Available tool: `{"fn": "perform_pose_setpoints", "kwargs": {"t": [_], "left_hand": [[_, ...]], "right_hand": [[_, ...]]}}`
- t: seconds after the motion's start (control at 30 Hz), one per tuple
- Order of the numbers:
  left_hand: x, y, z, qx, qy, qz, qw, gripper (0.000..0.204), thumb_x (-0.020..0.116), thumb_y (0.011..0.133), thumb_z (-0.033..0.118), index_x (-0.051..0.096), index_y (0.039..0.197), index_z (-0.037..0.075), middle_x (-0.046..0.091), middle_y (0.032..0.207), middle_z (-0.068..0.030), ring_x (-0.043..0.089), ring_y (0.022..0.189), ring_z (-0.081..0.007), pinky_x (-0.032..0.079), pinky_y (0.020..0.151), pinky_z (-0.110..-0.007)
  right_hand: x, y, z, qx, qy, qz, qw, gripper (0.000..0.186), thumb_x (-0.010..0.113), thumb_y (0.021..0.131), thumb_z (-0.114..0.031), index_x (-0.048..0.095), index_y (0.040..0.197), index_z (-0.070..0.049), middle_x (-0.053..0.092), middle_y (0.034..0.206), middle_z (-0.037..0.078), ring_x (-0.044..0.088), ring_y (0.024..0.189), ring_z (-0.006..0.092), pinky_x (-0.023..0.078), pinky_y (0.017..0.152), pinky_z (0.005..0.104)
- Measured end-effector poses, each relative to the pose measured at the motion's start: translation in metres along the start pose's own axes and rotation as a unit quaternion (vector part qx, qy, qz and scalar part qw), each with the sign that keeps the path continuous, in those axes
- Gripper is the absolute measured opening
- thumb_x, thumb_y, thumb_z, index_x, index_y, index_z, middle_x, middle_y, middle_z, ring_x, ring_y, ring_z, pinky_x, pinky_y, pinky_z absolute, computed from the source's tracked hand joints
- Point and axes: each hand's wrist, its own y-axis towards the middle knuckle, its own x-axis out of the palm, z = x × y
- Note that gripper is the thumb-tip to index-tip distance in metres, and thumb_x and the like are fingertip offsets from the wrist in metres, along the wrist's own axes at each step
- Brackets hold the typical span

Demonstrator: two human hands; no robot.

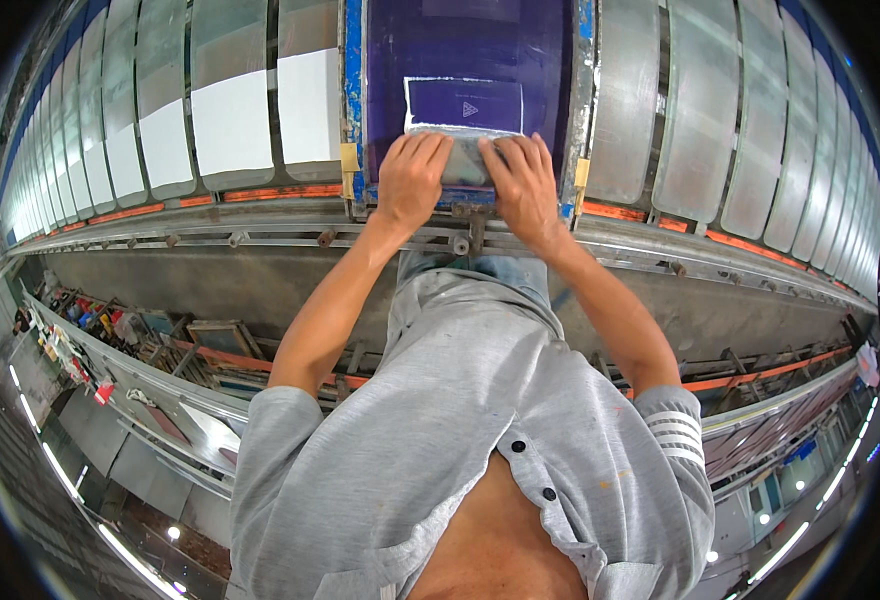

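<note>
Workshop lights (52, 465) shine around the edges of the room, and long rows of flat plates (230, 45) run off to both sides beyond a metal rail (260, 232). From where I stand, white sheets (230, 125) cover the near parts of several plates on the left, lined up much alike, perhaps so that each one sits at the same spot

Squarely before the person in the grey shirt (440, 380) lies a purple screen (465, 40) in a blue-edged frame (354, 60). Being centred on the body, it probably lets both arms reach it equally. Near its close end a white-lined rectangle surrounds a small triangular mark (470, 109), and a band of white paste (460, 129) runs along the side nearest the person

Just on the near side of that band is a greyish squeegee (467, 162), as far as I can judge, with a hand at either end. The left hand (415, 178) has its fingers bent and pressed close together over the top edge; the right hand (522, 183) clasps its end in much the same way. Gripping it at both ends likely keeps it level and the pressure even, though the palms hide how the thumbs sit underneath
</note>
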Motion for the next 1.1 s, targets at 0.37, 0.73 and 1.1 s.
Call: {"fn": "perform_pose_setpoints", "kwargs": {"t": [0.37, 0.73, 1.1], "left_hand": [[-0.038, 0.069, -0.020, -0.099, -0.019, -0.155, 0.983, 0.031, 0.066, 0.073, 0.004, 0.082, 0.098, 0.013, 0.077, 0.092, -0.0141, 0.073, 0.083, -0.0353, 0.059, 0.078, -0.047], [-0.015, 0.054, -0.027, -0.042, 0.017, -0.135, 0.990, 0.023, 0.069, 0.078, 0.012, 0.082, 0.097, 0.014, 0.079, 0.091, -0.0037, 0.072, 0.082, -0.0223, 0.042, 0.080, -0.041], [-0.006, 0.059, -0.033, -0.062, 0.000, -0.105, 0.993, 0.023, 0.068, 0.076, 0.008, 0.081, 0.094, 0.016, 0.074, 0.085, -0.0042, 0.071, 0.083, -0.0239, 0.038, 0.084, -0.042]], "right_hand": [[-0.016, 0.064, 0.031, 0.015, 0.076, -0.036, 0.996, 0.020, 0.065, 0.073, -0.004, 0.076, 0.085, -0.014, 0.066, 0.084, 0.004, 0.064, 0.089, 0.0254, 0.041, 0.085, 0.0447], [0.005, 0.041, 0.030, 0.044, 0.084, -0.062, 0.994, 0.025, 0.068, 0.078, -0.005, 0.078, 0.099, -0.013, 0.067, 0.090, 0.002, 0.065, 0.095, 0.0232, 0.044, 0.085, 0.0451], [0.012, 0.059, 0.045, 0.025, 0.074, -0.067, 0.995, 0.027, 0.068, 0.079, -0.007, 0.077, 0.104, -0.013, 0.066, 0.093, 0.002, 0.064, 0.097, 0.0245, 0.044, 0.089, 0.0468]]}}
